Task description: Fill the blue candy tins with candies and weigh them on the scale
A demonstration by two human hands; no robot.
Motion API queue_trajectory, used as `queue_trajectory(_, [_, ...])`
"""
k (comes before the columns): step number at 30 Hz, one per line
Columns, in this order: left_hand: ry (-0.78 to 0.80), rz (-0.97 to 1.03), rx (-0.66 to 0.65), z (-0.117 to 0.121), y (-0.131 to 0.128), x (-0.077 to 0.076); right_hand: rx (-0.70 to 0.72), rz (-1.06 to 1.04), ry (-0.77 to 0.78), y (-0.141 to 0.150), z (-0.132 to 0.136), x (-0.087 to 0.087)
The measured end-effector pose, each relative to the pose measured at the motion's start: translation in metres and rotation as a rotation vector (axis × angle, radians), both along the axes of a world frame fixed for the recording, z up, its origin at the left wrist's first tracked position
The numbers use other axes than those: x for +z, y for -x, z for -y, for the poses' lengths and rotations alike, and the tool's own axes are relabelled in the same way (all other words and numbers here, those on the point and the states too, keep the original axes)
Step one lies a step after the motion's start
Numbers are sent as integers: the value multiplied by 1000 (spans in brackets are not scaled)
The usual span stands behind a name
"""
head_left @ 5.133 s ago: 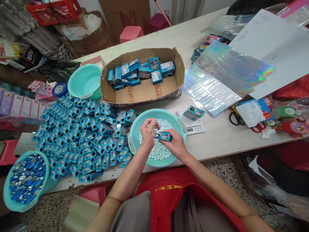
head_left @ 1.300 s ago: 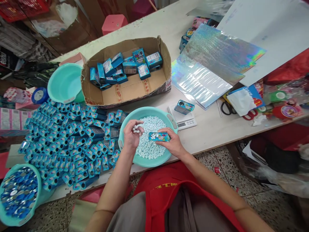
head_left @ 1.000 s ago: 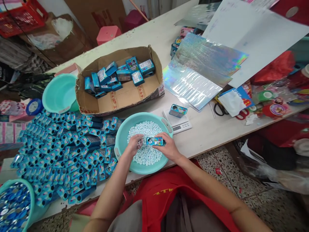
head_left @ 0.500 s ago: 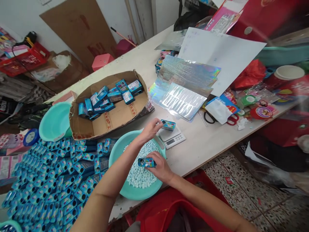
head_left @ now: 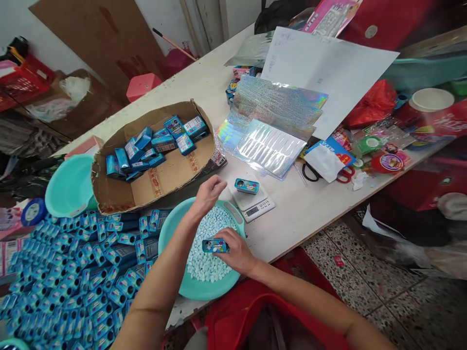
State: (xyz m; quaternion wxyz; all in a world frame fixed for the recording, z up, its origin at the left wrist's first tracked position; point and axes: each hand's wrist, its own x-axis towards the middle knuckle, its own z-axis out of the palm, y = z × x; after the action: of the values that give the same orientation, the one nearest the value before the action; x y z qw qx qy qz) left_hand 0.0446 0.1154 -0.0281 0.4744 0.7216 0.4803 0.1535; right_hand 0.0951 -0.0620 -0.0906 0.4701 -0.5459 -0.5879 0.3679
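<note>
My right hand [head_left: 238,250] grips a small blue candy box [head_left: 215,245] above the pale mint-coloured candies [head_left: 209,267] in a turquoise basin [head_left: 233,284]. The top of this box faces up, with a round hole at its left end. Over the basin's far rim, my left hand [head_left: 208,195] has its fingers drawn together; whatever they may hold is hidden. Just right of that hand, apart from it, a second blue candy box [head_left: 246,185] rests on a small white digital scale [head_left: 260,208].
A cardboard tray [head_left: 175,177] of blue boxes lies beyond the basin. Several rows of holed boxes [head_left: 65,282] cover the left side, near another turquoise basin [head_left: 69,187]. Holographic sheets [head_left: 272,146], scissors [head_left: 345,177] and white paper [head_left: 328,73] lie to the right.
My left hand has drawn back leftward from the box on the scale, which stays there. My right hand still keeps its box over the candies. The whole view has shifted slightly.
</note>
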Motion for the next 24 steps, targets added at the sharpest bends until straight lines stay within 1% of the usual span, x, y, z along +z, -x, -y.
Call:
queue_trajectory(2, [46,-46,37,13,34,4,13,6,-6,-1,0,2])
queue_trajectory(4, [92,-146,32,31,69,2,29,16,-8,-3,1,3])
queue_trajectory(7, [123,-321,6,59,110,-13,44,34,-4,-5,1,4])
queue_trajectory(9, [119,-437,-31,73,125,-27,45,42,-1,-5,1,4])
queue_trajectory(12, [113,-581,-91,86,133,-42,37,48,-1,-5,2,3])
queue_trajectory(15, [64,-678,-123,93,135,-48,26,55,-5,-5,3,2])
queue_trajectory(18, [-50,-726,-121,96,136,-48,10,63,-10,-4,3,2])
queue_trajectory(21, [-118,-737,-75,93,138,-44,-5,57,-8,-3,3,3])
queue_trajectory(24, [-142,-619,-10,82,133,-35,-20,44,-9,-2,2,4])
